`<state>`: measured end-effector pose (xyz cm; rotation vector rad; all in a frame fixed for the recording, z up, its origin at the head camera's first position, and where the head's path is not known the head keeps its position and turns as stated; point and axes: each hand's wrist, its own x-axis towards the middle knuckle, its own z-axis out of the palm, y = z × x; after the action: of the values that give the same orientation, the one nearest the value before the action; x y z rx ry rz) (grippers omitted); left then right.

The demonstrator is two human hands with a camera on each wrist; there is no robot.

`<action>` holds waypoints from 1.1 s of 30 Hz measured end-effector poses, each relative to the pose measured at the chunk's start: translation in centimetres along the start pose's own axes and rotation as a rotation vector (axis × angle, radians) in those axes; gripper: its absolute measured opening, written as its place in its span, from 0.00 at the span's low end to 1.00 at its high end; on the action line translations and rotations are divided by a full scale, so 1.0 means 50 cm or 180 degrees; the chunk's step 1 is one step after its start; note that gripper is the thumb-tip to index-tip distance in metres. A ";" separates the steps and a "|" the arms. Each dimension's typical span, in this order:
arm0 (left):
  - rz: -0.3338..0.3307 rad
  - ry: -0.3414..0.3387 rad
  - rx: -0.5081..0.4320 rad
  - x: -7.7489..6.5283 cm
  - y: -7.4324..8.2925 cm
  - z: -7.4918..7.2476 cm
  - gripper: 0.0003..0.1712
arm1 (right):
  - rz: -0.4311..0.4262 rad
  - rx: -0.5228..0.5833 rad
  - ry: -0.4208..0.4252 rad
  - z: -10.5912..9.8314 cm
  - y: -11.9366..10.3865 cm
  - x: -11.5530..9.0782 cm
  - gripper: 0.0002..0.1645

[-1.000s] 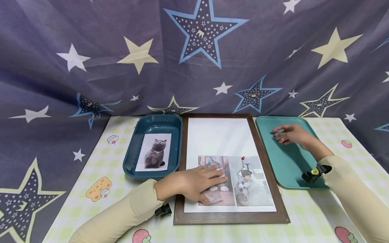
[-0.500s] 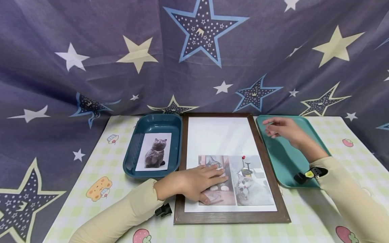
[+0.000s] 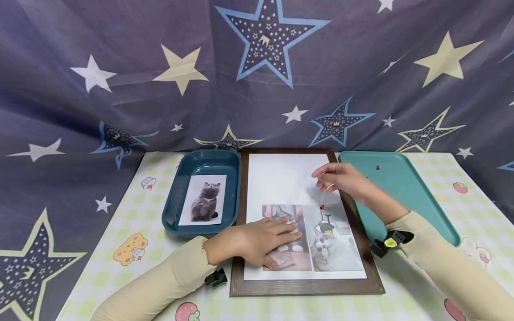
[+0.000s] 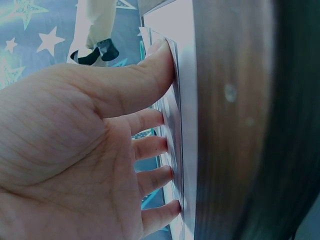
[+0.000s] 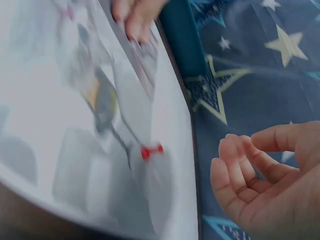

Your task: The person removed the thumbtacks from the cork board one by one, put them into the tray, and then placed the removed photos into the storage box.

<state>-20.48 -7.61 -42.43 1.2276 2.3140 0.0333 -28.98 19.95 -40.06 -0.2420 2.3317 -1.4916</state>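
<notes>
My left hand [image 3: 261,240] lies flat on the left of two cat photos [image 3: 297,256], pressing it against the white board [image 3: 287,178] in its brown wooden frame [image 3: 309,289]. The cat photo on the right [image 3: 337,249] has a red push pin [image 3: 322,207] at its top edge, also seen in the right wrist view. Above that photo hovers my right hand [image 3: 341,178], apart from the board. Its thumb and forefinger tips come together in a pinch, seemingly on a tiny push pin mostly hidden by the fingertips. The other fingers are bent.
At left, a dark blue tray [image 3: 170,209] holds a grey cat photo [image 3: 202,200]. A green tray [image 3: 417,209] stands at right with a red push pin [image 3: 378,168] in it. The checked tablecloth [image 3: 132,205] meets a starry curtain [image 3: 160,107] behind.
My right hand has lifted from the green tray and moved left until it is over the board, above the right photo. The left hand stays in place on the left photo.
</notes>
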 end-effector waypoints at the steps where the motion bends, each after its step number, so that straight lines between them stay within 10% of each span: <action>1: -0.0001 -0.0005 0.0002 0.000 0.000 -0.001 0.49 | 0.0010 -0.0050 -0.0057 0.009 -0.001 0.001 0.21; 14: 0.0027 0.0019 0.0083 -0.002 -0.002 -0.001 0.49 | 0.0322 -0.0303 -0.0650 0.077 -0.001 0.021 0.20; 33: -0.0007 0.0024 0.0114 -0.004 0.005 -0.003 0.50 | 0.0566 -0.0476 -0.0591 0.100 -0.011 0.028 0.20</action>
<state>-20.28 -7.61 -42.13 1.2448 2.3318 -0.0043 -28.37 15.02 -41.77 -0.1963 2.2523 -1.1623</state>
